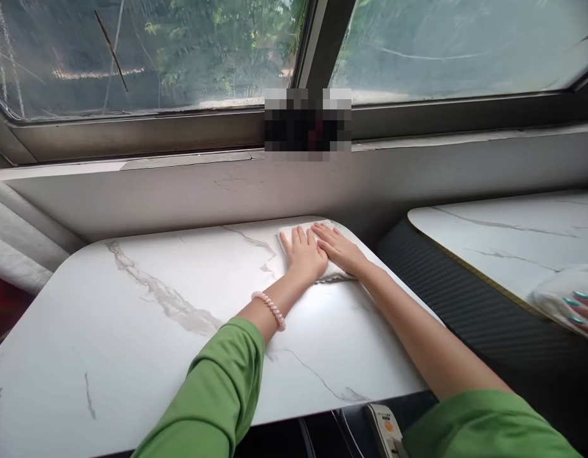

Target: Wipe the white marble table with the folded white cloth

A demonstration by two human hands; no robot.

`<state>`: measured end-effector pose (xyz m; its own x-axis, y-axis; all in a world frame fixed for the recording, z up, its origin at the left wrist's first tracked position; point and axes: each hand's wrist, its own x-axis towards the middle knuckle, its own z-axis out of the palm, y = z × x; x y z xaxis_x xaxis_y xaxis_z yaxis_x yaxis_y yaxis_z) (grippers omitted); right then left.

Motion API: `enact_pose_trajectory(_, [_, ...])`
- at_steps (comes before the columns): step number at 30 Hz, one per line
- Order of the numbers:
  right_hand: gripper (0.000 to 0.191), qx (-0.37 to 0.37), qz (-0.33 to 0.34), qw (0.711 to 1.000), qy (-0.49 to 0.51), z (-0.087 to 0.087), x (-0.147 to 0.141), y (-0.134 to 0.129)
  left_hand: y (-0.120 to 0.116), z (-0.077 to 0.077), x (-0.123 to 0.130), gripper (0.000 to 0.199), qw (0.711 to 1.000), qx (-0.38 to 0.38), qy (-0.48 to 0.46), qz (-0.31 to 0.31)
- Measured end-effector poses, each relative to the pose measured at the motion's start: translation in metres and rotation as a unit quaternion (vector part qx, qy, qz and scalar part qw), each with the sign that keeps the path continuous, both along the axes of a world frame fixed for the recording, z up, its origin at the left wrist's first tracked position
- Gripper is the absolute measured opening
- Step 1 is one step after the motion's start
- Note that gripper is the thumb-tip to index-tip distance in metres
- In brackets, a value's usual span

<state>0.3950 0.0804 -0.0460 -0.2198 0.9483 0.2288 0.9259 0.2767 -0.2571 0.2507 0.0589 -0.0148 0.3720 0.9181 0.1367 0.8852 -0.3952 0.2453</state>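
Note:
A folded white cloth point(339, 272) lies flat near the far right corner of the white marble-patterned table point(179, 369). On its left part my left hand point(304, 253) presses down, palm down with fingers spread; a pink beaded bracelet circles that wrist. My right hand point(340, 248) rests flat on the cloth too, its fingers stretched toward the left and touching the left hand. Neither hand is wrapped around the cloth, and much of it is hidden under them.
Beyond the table runs a wall ledge under a window point(203, 63). At right stands a second marble-patterned table point(513, 235), where another person's hand point(584, 312) rests on a white cloth point(555, 292). A power strip point(386, 429) and cables sit below the near edge.

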Motion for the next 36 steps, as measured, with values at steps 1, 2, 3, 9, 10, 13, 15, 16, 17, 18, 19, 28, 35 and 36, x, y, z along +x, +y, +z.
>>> enact_pose_trajectory(1, [0.054,0.001,-0.002,1.0,0.0,-0.001,0.005,-0.011,-0.008,0.0,0.003,0.055,1.0,-0.005,0.001,-0.009])
enact_pose_trajectory(2, [0.054,0.002,-0.005,1.0,-0.001,-0.002,0.01,-0.024,-0.017,-0.001,0.007,0.056,1.0,-0.008,0.001,-0.02])
enact_pose_trajectory(3, [0.055,0.003,-0.01,1.0,-0.002,-0.004,0.016,-0.039,-0.027,-0.002,0.011,0.056,0.999,-0.009,0.0,-0.035])
enact_pose_trajectory(9, [0.055,0.026,-0.066,0.997,-0.002,-0.014,0.05,-0.141,-0.097,-0.002,0.033,0.058,0.99,-0.01,-0.005,-0.138])
enact_pose_trajectory(10, [0.055,0.028,-0.075,0.997,-0.002,-0.015,0.053,-0.157,-0.107,-0.001,0.035,0.059,0.988,-0.016,-0.003,-0.154])
enact_pose_trajectory(13, [0.056,0.036,-0.1,0.994,-0.009,-0.018,0.057,-0.189,-0.128,0.002,0.037,0.059,0.981,-0.031,0.008,-0.191])
enact_pose_trajectory(15, [0.056,0.04,-0.114,0.993,-0.012,-0.018,0.057,-0.199,-0.132,0.004,0.036,0.06,0.977,-0.034,0.011,-0.211])
enact_pose_trajectory(16, [0.056,0.039,-0.119,0.992,-0.013,-0.018,0.057,-0.2,-0.132,0.004,0.036,0.06,0.975,-0.033,0.011,-0.217])
enact_pose_trajectory(17, [0.056,0.036,-0.124,0.992,-0.013,-0.018,0.057,-0.199,-0.131,0.004,0.036,0.06,0.975,-0.031,0.01,-0.221])
enact_pose_trajectory(18, [0.056,0.031,-0.127,0.991,-0.012,-0.018,0.057,-0.196,-0.129,0.004,0.036,0.059,0.975,-0.029,0.009,-0.222])
enact_pose_trajectory(19, [0.056,0.027,-0.13,0.991,-0.011,-0.018,0.057,-0.192,-0.126,0.003,0.036,0.059,0.975,-0.027,0.008,-0.22])
enact_pose_trajectory(28, [0.057,0.015,-0.108,0.994,-0.023,-0.011,0.05,-0.107,-0.065,-0.002,0.038,0.058,0.987,-0.016,0.021,-0.158])
enact_pose_trajectory(35, [0.055,0.006,-0.08,0.996,-0.032,0.003,0.029,0.004,0.024,-0.001,0.034,0.054,0.998,-0.001,0.019,-0.064])
enact_pose_trajectory(36, [0.054,0.012,-0.085,0.996,-0.037,0.003,0.028,0.016,0.035,-0.001,0.034,0.054,0.998,0.003,0.021,-0.059])
